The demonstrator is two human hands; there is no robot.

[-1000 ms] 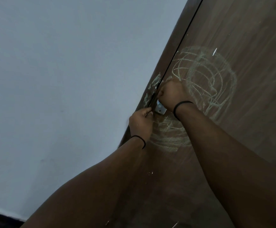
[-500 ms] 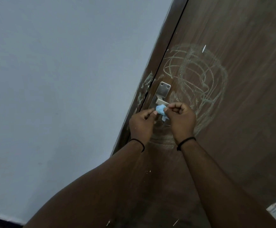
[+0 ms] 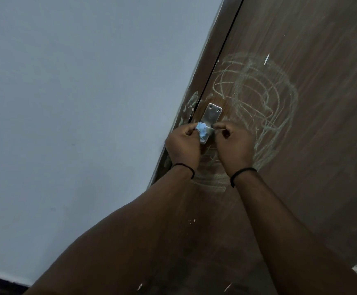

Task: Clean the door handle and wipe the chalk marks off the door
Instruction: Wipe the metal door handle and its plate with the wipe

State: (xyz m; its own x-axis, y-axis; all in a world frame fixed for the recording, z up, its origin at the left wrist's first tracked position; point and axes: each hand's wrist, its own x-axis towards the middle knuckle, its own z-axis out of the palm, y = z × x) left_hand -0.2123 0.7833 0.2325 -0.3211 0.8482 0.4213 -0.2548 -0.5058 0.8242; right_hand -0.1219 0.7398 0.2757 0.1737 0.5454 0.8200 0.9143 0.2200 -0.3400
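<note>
Brown wooden door (image 3: 301, 167) beside a pale wall carries a steel handle plate (image 3: 211, 114). Left hand (image 3: 183, 145) pinches a crumpled blue cloth (image 3: 266, 129) against it to rub; right hand (image 3: 234, 145), fingers curled, apparently steadies the handle. Greenish chalk scribbles (image 3: 265, 99) surround them, unwiped.

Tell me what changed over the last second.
The right hand dropped from the top of the handle plate to beside it, uncovering the plate. The blue cloth came into view, now gripped by the left hand. The chalk marks remain unwiped.
</note>
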